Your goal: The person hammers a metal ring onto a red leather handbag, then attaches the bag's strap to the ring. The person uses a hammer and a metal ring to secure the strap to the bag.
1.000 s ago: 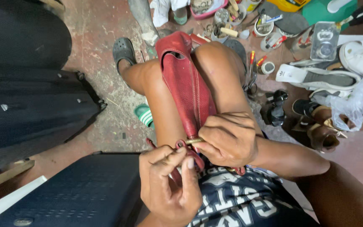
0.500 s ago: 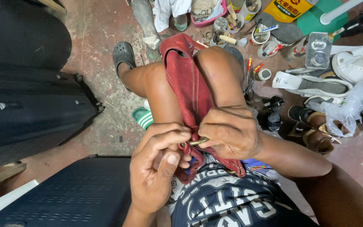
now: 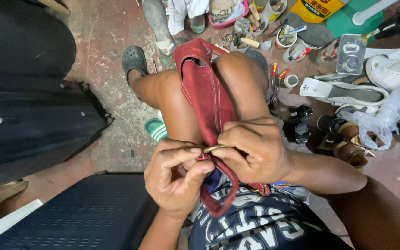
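Note:
A dark red leather bag (image 3: 204,88) with pale stitching lies along my lap, held between my bare knees. My right hand (image 3: 255,150) grips its near end from the right. My left hand (image 3: 177,178) pinches the same spot from the left. Between the two thumbs sits a small brass ring (image 3: 215,148) where the red strap (image 3: 225,196) joins the bag. The strap loops down over my dark printed shirt. My fingers hide the joint itself.
A black suitcase (image 3: 28,120) lies at left, a dark blue ribbed case (image 3: 79,217) near my left arm. Shoes (image 3: 343,92), a clear plastic bag (image 3: 385,118), tins, tools and a yellow can (image 3: 315,8) crowd the concrete floor at right. Another person's sandalled foot (image 3: 156,28) stands at top.
My view has drifted down a little. My left hand has shifted up, its thumb and fingers now pinching the ring and strap beside the right hand.

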`<state>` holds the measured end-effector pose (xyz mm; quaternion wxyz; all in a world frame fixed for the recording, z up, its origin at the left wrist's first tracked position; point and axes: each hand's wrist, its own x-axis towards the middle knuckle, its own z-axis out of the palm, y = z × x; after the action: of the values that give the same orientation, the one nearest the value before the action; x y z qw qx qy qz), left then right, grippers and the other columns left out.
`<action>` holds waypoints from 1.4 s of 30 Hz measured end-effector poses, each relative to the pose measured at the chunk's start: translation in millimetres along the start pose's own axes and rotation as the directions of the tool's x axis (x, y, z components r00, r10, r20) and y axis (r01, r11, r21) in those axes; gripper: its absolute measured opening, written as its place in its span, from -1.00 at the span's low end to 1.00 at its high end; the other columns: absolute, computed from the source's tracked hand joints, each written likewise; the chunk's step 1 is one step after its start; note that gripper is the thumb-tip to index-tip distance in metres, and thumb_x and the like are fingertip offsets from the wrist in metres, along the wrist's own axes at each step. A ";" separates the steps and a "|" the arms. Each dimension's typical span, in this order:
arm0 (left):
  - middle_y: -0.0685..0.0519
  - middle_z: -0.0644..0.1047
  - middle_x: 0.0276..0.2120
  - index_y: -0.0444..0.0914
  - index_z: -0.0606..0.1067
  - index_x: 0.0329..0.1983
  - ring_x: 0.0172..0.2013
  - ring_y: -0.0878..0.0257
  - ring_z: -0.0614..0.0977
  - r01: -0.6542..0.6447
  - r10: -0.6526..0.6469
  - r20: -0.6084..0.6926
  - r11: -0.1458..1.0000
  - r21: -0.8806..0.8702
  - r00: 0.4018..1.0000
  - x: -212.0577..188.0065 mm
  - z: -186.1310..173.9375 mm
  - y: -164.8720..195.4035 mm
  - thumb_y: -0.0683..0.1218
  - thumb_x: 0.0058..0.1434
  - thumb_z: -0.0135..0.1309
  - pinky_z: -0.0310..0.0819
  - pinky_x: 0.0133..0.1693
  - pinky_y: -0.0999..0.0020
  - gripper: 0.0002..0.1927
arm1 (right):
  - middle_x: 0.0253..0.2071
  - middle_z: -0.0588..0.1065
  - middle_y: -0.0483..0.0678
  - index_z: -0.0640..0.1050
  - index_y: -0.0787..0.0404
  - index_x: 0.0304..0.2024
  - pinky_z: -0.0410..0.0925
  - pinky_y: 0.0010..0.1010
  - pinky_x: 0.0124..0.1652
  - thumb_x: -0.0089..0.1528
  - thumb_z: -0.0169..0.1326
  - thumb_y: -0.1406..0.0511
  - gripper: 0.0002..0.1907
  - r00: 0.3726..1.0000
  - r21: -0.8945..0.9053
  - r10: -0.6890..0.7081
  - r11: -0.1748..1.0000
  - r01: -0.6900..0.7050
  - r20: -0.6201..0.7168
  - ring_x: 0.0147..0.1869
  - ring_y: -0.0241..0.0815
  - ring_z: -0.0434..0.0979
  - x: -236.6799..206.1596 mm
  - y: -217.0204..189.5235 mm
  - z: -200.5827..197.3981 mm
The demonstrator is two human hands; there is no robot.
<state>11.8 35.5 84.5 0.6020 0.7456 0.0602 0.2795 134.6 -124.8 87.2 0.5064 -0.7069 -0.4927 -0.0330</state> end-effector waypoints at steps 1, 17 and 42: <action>-0.04 0.58 -0.23 -0.33 0.50 -0.16 -0.26 0.30 0.65 -0.006 0.006 0.003 1.000 -0.012 1.000 -2.0 1.6 -0.5 -0.06 0.20 0.36 0.53 -0.25 0.53 -0.67 | -0.33 0.50 -0.01 0.51 0.28 -0.23 0.41 -0.30 -0.37 0.21 0.30 0.35 -0.79 1.000 -0.008 0.006 1.000 -0.006 -0.009 -0.38 -0.05 0.58 -0.4 0.5 0.3; -0.05 0.55 -0.15 -0.31 0.51 -0.19 -0.24 0.35 0.59 0.397 -0.288 0.274 0.710 -0.582 0.918 -10.0 -4.6 -43.4 -0.01 0.19 0.42 0.52 -0.21 0.49 -0.64 | -0.40 0.46 -0.04 0.51 0.25 -0.28 0.38 -0.29 -0.41 0.17 0.38 0.29 -0.72 0.999 -0.072 -0.050 0.996 0.052 0.017 -0.45 -0.08 0.53 6.1 -2.7 -4.2; -0.04 0.68 -0.16 -0.32 0.62 -0.10 -0.26 0.34 0.75 0.264 -0.290 0.132 0.946 0.187 0.948 23.0 -19.4 32.3 -0.27 0.17 0.32 0.71 -0.26 0.55 -0.78 | -0.56 0.41 -0.14 0.51 0.23 -0.35 0.25 -0.45 -0.49 0.34 0.16 0.30 -0.82 0.945 0.071 0.297 0.949 -0.309 0.140 -0.57 -0.34 0.41 11.8 -9.8 -8.0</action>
<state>13.5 53.4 124.8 0.5736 0.7972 0.1401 0.1261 137.1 -122.9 104.2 0.5047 -0.7509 -0.4105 0.1131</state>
